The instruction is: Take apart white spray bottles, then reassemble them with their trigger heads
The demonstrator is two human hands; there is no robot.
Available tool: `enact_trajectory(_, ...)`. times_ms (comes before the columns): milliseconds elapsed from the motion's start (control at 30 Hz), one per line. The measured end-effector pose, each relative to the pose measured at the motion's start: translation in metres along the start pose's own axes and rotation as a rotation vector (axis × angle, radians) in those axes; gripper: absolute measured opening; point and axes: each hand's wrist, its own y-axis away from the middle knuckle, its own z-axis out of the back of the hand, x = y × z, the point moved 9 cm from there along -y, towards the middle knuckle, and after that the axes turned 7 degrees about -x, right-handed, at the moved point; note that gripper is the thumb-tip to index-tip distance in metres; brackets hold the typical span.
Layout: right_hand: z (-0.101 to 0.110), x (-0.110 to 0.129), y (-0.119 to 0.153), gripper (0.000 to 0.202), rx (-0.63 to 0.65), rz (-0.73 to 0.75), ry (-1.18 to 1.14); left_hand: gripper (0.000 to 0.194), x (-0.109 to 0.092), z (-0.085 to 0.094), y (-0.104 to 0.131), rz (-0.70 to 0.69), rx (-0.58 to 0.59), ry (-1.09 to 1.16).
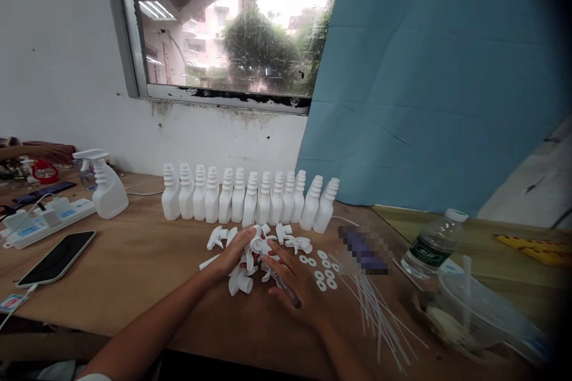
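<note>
White trigger spray heads (pixel 240 281) lie in a loose pile at the middle of the brown table. Over the pile, my left hand (pixel 235 251) has its fingers closed on one white spray head (pixel 257 245). My right hand (pixel 292 279) is just to the right of it, holding a slim dark tool (pixel 288 293) that slants across the palm, its tip near the held spray head. White ring washers (pixel 319 275) lie to the right of my right hand, and thin white tubes (pixel 379 321) are spread beyond them.
Several open white bottles (pixel 226 199) stand in a row by the wall. An assembled spray bottle (pixel 109 193), power strip (pixel 49 223) and phone (pixel 58 259) are at left. A water bottle (pixel 433 247) and plastic bowl (pixel 482 309) are at right. Another person's hand (pixel 49 152) shows far left.
</note>
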Motion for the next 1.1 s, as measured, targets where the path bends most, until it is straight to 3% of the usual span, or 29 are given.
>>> enact_trajectory(133,-0.004,0.008,-0.003,0.061,0.032,0.051,-0.010,0.048,-0.006,0.001,0.002,-0.030,-0.040,-0.046)
enact_trajectory(300,-0.004,0.008,-0.003,0.050,0.016,-0.008,-0.053,0.047,-0.004,0.007,-0.002,-0.086,-0.063,-0.077)
enact_trajectory(533,0.003,-0.009,0.009,0.037,-0.119,-0.161,-0.246,0.044,0.007,0.020,-0.011,-0.107,-0.113,-0.105)
enact_trajectory(700,0.023,-0.020,0.010,0.031,-0.236,-0.244,-0.268,0.042,0.001,0.030,-0.012,-0.127,-0.204,-0.085)
enact_trajectory(967,0.048,-0.063,0.027,0.038,-0.040,-0.579,-0.157,0.046,0.000,0.034,-0.011,-0.107,-0.278,-0.072)
enact_trajectory(1100,0.049,-0.083,0.041,0.042,-0.040,-0.691,-0.156,0.047,0.005,0.032,-0.009,-0.070,-0.271,-0.035)
